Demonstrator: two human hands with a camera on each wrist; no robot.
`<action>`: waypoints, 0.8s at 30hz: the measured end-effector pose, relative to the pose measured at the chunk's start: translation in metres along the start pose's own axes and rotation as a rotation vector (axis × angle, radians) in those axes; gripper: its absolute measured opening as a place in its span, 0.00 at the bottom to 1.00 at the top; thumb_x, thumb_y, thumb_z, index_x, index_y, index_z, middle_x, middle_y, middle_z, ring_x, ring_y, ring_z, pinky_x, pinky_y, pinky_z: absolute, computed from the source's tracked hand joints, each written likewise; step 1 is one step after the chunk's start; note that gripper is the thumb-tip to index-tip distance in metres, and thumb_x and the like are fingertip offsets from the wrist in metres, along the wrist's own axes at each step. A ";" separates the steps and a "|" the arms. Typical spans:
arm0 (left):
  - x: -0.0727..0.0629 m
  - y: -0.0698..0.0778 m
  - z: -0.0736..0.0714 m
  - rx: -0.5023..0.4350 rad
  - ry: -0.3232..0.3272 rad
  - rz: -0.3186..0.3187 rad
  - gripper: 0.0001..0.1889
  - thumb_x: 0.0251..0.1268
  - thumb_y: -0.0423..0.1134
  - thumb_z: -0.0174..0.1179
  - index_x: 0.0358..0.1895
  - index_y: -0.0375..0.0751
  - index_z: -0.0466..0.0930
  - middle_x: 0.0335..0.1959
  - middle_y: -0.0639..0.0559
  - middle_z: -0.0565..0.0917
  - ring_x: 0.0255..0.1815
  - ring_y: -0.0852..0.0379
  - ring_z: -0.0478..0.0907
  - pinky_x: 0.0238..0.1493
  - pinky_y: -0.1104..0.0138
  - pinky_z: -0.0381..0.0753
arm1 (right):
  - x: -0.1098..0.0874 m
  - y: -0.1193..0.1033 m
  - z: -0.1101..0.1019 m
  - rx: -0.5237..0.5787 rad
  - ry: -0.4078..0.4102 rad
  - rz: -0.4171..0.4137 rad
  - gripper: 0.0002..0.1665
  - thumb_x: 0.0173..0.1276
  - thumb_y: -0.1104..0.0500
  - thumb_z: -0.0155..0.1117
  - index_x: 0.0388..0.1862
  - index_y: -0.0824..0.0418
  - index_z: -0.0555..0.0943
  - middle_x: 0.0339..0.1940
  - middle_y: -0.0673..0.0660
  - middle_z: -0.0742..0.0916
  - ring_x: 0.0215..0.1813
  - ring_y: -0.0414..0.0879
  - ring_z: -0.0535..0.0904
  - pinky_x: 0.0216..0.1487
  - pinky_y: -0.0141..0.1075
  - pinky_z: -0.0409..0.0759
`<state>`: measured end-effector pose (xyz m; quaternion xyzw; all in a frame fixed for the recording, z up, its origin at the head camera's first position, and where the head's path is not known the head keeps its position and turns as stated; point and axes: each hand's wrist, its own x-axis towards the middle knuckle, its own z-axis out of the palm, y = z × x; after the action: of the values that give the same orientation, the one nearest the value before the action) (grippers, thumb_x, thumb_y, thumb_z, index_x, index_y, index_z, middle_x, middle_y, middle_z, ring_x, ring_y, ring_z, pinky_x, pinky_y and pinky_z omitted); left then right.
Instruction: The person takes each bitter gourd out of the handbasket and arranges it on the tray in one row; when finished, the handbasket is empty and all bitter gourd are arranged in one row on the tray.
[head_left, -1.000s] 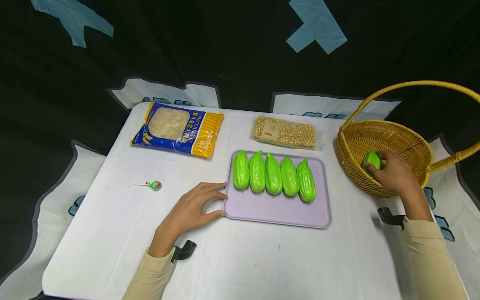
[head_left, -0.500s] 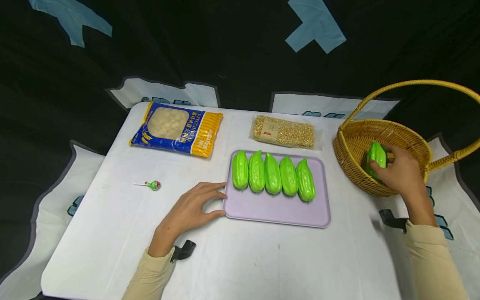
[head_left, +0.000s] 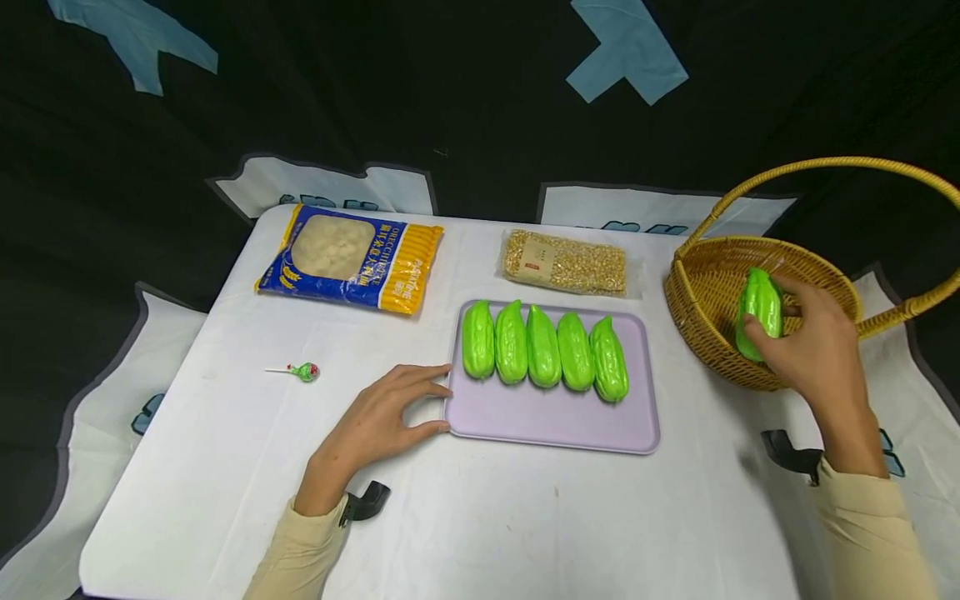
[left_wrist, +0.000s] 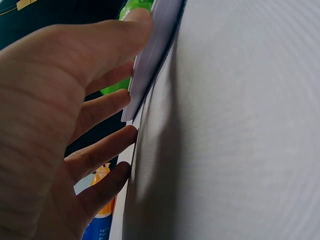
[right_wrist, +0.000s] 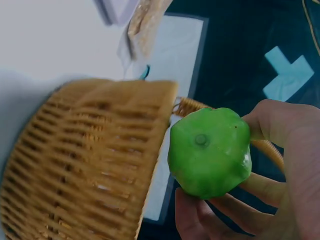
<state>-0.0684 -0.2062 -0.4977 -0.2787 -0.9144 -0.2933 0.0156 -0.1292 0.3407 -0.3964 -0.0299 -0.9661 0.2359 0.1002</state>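
Note:
My right hand (head_left: pixel 813 342) holds a bright green, ridged bitter gourd (head_left: pixel 761 312) between thumb and fingers over the wicker basket (head_left: pixel 697 333). In the right wrist view the gourd's (right_wrist: pixel 210 152) round end faces the camera, beside the basket's woven wall (right_wrist: pixel 95 155). My left hand (head_left: pixel 386 417) rests at the left edge of a lilac tray (head_left: pixel 517 421), its thumb and fingertips at the rim. Several similar green gourds (head_left: pixel 543 346) lie side by side in a row along the tray's far half. From the left wrist, the spread fingers (left_wrist: pixel 102 107) show along the tray's side.
A blue and yellow pasta bag (head_left: pixel 348 258) lies at the back left, and a clear packet of yellow grains (head_left: pixel 566 264) behind the tray. A small lollipop (head_left: pixel 303 372) is on the left of the white table (head_left: pixel 525 525). The basket's tall handle (head_left: pixel 832 162) arches over its opening.
The gourd in my right hand has risen from inside the basket to about its rim and tilted more upright. My left hand and the tray have stayed put.

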 end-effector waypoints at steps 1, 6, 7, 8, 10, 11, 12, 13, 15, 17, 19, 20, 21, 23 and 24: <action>0.000 0.000 0.000 0.000 0.000 -0.001 0.22 0.63 0.54 0.79 0.58 0.51 0.90 0.76 0.57 0.79 0.73 0.54 0.76 0.76 0.58 0.76 | -0.003 -0.004 0.000 0.001 0.011 -0.006 0.44 0.72 0.50 0.70 0.80 0.68 0.70 0.70 0.78 0.77 0.63 0.72 0.72 0.49 0.65 0.74; -0.001 0.000 0.001 -0.004 0.002 -0.001 0.22 0.63 0.54 0.79 0.58 0.52 0.90 0.75 0.57 0.79 0.73 0.54 0.77 0.76 0.57 0.76 | -0.016 -0.018 0.003 -0.004 0.035 -0.030 0.44 0.69 0.50 0.72 0.79 0.68 0.72 0.67 0.76 0.79 0.59 0.70 0.75 0.42 0.51 0.76; -0.001 0.000 0.001 -0.007 0.001 0.000 0.22 0.63 0.54 0.79 0.58 0.52 0.90 0.75 0.57 0.79 0.73 0.54 0.76 0.76 0.57 0.76 | -0.018 -0.020 0.003 -0.003 0.034 -0.032 0.44 0.69 0.50 0.72 0.79 0.67 0.72 0.66 0.75 0.79 0.58 0.70 0.75 0.42 0.50 0.76; -0.001 0.000 0.001 -0.009 -0.001 0.001 0.23 0.63 0.54 0.79 0.58 0.52 0.90 0.75 0.57 0.79 0.73 0.54 0.76 0.76 0.58 0.76 | -0.020 -0.022 0.004 0.001 0.035 -0.035 0.44 0.69 0.51 0.73 0.79 0.67 0.72 0.67 0.75 0.79 0.58 0.70 0.76 0.41 0.49 0.76; -0.001 0.000 0.001 -0.009 -0.002 0.001 0.22 0.63 0.54 0.79 0.58 0.52 0.90 0.75 0.57 0.79 0.73 0.54 0.76 0.76 0.58 0.76 | -0.023 -0.025 0.005 0.010 0.033 -0.044 0.44 0.69 0.51 0.73 0.80 0.66 0.71 0.68 0.75 0.78 0.60 0.71 0.75 0.45 0.54 0.79; -0.001 0.000 0.002 -0.009 -0.004 0.000 0.22 0.63 0.54 0.79 0.58 0.52 0.90 0.75 0.57 0.79 0.73 0.54 0.76 0.77 0.58 0.75 | -0.024 -0.027 0.006 0.018 0.037 -0.054 0.44 0.68 0.52 0.74 0.79 0.66 0.72 0.68 0.75 0.79 0.61 0.71 0.75 0.46 0.53 0.80; -0.001 0.000 0.002 -0.007 -0.004 -0.002 0.22 0.63 0.54 0.79 0.58 0.52 0.90 0.76 0.57 0.79 0.73 0.55 0.76 0.77 0.58 0.75 | -0.026 -0.028 0.007 0.024 0.040 -0.060 0.44 0.68 0.52 0.74 0.79 0.66 0.72 0.68 0.74 0.79 0.61 0.70 0.76 0.46 0.52 0.79; -0.001 0.000 0.001 -0.004 -0.004 -0.003 0.22 0.63 0.54 0.79 0.58 0.52 0.90 0.76 0.57 0.79 0.73 0.55 0.76 0.77 0.58 0.75 | -0.027 -0.030 0.008 0.034 0.041 -0.069 0.44 0.68 0.53 0.75 0.79 0.66 0.72 0.68 0.74 0.79 0.61 0.70 0.76 0.47 0.47 0.80; -0.001 0.000 0.001 0.000 -0.003 -0.006 0.22 0.63 0.54 0.79 0.58 0.52 0.90 0.75 0.57 0.79 0.73 0.54 0.76 0.77 0.58 0.75 | -0.030 -0.033 0.012 0.054 0.042 -0.089 0.44 0.67 0.54 0.76 0.78 0.66 0.73 0.67 0.73 0.79 0.60 0.70 0.77 0.47 0.32 0.79; -0.001 0.000 0.001 0.001 -0.004 -0.006 0.22 0.63 0.54 0.79 0.58 0.52 0.90 0.76 0.57 0.79 0.73 0.54 0.76 0.77 0.58 0.75 | -0.034 -0.037 0.016 0.066 0.044 -0.108 0.43 0.65 0.54 0.77 0.77 0.66 0.75 0.67 0.73 0.80 0.59 0.69 0.78 0.41 0.23 0.68; -0.001 0.001 0.001 0.001 -0.005 -0.007 0.22 0.63 0.54 0.79 0.58 0.52 0.90 0.76 0.57 0.79 0.73 0.54 0.76 0.77 0.58 0.75 | -0.037 -0.041 0.022 0.079 0.042 -0.128 0.43 0.64 0.55 0.79 0.75 0.67 0.76 0.66 0.72 0.81 0.57 0.68 0.79 0.40 0.19 0.67; -0.001 0.001 0.000 0.001 -0.004 -0.007 0.22 0.63 0.54 0.79 0.58 0.52 0.90 0.76 0.57 0.79 0.73 0.54 0.76 0.77 0.58 0.75 | -0.039 -0.043 0.026 0.083 0.045 -0.141 0.42 0.63 0.56 0.79 0.75 0.66 0.76 0.66 0.72 0.81 0.57 0.67 0.79 0.40 0.22 0.69; -0.001 0.001 0.000 0.001 -0.004 -0.006 0.22 0.63 0.54 0.79 0.58 0.52 0.90 0.76 0.57 0.79 0.73 0.55 0.76 0.77 0.58 0.75 | -0.041 -0.045 0.029 0.088 0.047 -0.156 0.42 0.62 0.56 0.80 0.74 0.66 0.77 0.65 0.72 0.81 0.56 0.67 0.79 0.41 0.29 0.73; -0.001 0.001 0.000 0.001 -0.002 -0.006 0.22 0.63 0.54 0.79 0.58 0.52 0.90 0.76 0.57 0.79 0.73 0.55 0.76 0.77 0.58 0.75 | -0.045 -0.049 0.037 0.104 0.054 -0.189 0.42 0.60 0.58 0.81 0.73 0.66 0.78 0.64 0.72 0.82 0.56 0.67 0.80 0.42 0.40 0.78; 0.000 0.001 0.000 0.001 -0.001 -0.006 0.22 0.64 0.54 0.79 0.58 0.51 0.90 0.76 0.57 0.79 0.73 0.55 0.76 0.77 0.58 0.75 | -0.046 -0.050 0.040 0.115 0.060 -0.207 0.42 0.59 0.59 0.81 0.73 0.66 0.78 0.64 0.71 0.83 0.56 0.67 0.80 0.43 0.45 0.79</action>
<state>-0.0677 -0.2061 -0.4971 -0.2759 -0.9154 -0.2929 0.0142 -0.0932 0.2733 -0.4167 0.0686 -0.9456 0.2782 0.1544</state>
